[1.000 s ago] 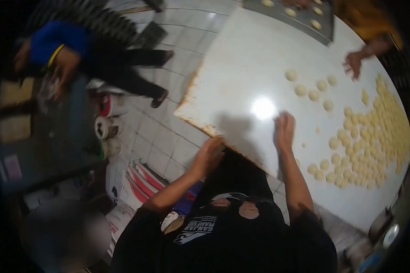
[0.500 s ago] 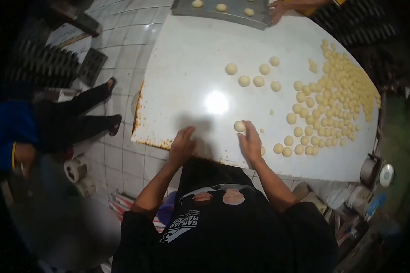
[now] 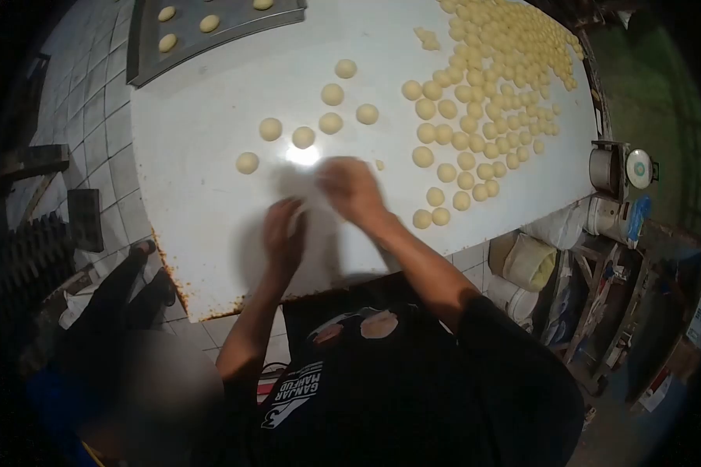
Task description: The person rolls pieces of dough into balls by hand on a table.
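Note:
My left hand is over the near part of the white table, fingers curled and blurred. A pale sliver shows at its fingertips; I cannot make out what it is. Just right of it and a little farther forward is my right hand, bent inward and smeared by motion, its fingertips hidden. Beyond the hands lie several round dough balls in a loose group, among them one at the left and another in the middle. A small dough scrap rests beside my right hand.
Many dough balls cover the table's right side, packed closer toward the far corner. A metal tray with several flattened dough pieces sits at the far left. The table edge is rusty. Containers stand right of the table; a person's legs show at left.
My view has turned and shifted right. The dough ball at my right fingers is no longer visible there, and the loose group has one more ball at its left. My hands have come close together.

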`<control>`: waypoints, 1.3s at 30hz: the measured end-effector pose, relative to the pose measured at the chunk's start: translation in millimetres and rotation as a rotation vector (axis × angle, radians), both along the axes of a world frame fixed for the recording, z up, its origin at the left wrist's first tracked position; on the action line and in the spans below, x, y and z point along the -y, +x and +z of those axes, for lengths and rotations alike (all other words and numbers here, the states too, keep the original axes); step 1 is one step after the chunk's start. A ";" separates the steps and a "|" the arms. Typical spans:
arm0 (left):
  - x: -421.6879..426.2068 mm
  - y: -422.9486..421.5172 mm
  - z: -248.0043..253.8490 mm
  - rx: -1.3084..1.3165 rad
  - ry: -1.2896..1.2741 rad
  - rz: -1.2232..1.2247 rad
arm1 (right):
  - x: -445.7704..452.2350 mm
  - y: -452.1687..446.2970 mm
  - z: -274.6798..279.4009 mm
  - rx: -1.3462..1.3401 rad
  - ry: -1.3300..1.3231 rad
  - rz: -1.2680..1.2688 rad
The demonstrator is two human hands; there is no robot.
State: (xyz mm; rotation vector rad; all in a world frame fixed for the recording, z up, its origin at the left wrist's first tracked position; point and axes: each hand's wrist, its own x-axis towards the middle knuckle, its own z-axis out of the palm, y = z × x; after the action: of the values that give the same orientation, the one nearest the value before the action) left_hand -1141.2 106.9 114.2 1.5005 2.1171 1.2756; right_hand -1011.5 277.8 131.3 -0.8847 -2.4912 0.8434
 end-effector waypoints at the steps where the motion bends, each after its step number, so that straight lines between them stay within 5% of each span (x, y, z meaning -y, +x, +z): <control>1: -48.0 24.3 8.5 -0.007 0.066 -0.121 | -12.9 49.3 -1.9 -0.097 0.110 -0.096; 3: -131.8 91.1 -13.1 0.065 0.230 -0.240 | -56.3 129.4 22.1 -0.068 -0.001 -0.266; 6: -207.2 158.9 -20.9 -0.077 0.065 -0.333 | -130.8 185.0 31.1 0.018 0.219 -0.275; 9: -220.4 175.8 -51.6 -0.182 -0.116 -0.423 | -185.6 191.4 6.6 0.052 0.299 -0.015; 11: -190.5 149.1 -45.5 -0.014 0.062 -0.339 | -190.2 183.5 -41.2 0.152 0.477 0.028; 12: -149.7 135.7 -1.3 0.115 0.028 -0.094 | -172.9 174.9 -37.5 0.116 0.429 0.051; 14: -53.2 96.9 11.7 0.095 -0.092 0.224 | -161.0 149.6 1.2 0.033 0.195 -0.029; 17: 123.3 44.3 -12.4 -0.117 -0.408 0.263 | -92.5 114.5 3.7 -0.276 0.184 0.375; 19: 156.6 18.7 -19.7 -0.325 -0.583 0.171 | -67.2 79.8 -18.1 -0.280 0.031 0.583; 21: 132.6 -23.0 -62.1 -0.685 -0.427 0.165 | -68.8 22.7 -44.8 0.056 0.079 1.017; 23: 25.4 20.8 -56.0 -0.350 -0.236 0.589 | -11.1 -53.6 -60.6 -0.318 0.236 0.523; 25: 69.0 55.6 -72.6 -0.294 -0.261 0.273 | 63.7 -46.7 -84.3 -0.269 0.054 0.313; 27: 130.4 39.8 -63.7 -0.274 -0.174 0.042 | 90.2 -3.9 -93.4 -0.131 0.095 0.534; 28: 149.6 2.3 -59.4 -0.339 -0.156 0.011 | 73.8 0.7 -100.6 0.001 -0.342 0.554; 29: 159.8 -23.7 -55.7 -0.397 -0.148 -0.013 | 50.8 -6.0 -68.7 0.356 -0.113 0.774; 31: 145.1 -59.4 -80.9 -0.418 -0.494 0.071 | 33.6 -28.4 -69.2 0.219 0.108 0.638; 32: 103.2 -60.1 -58.7 -0.347 -0.304 0.167 | 45.4 -50.3 -68.5 0.008 0.318 0.421; 33: 92.9 -40.1 -60.7 -0.337 -0.294 0.144 | 71.0 -68.1 -73.4 0.012 0.234 0.181; 36: 121.8 0.3 -59.0 -0.239 -0.110 -0.018 | 123.9 -27.6 -55.1 -0.116 0.095 0.209; 39: 163.4 -70.3 -59.4 -0.309 -0.082 -0.282 | 77.2 35.9 -61.9 0.068 0.108 0.162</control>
State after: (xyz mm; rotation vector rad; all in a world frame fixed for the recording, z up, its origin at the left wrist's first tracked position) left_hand -1211.5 -56.5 54.8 1.9798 2.0031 0.8963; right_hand -975.7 200.6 69.4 -0.6946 -2.6681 0.7311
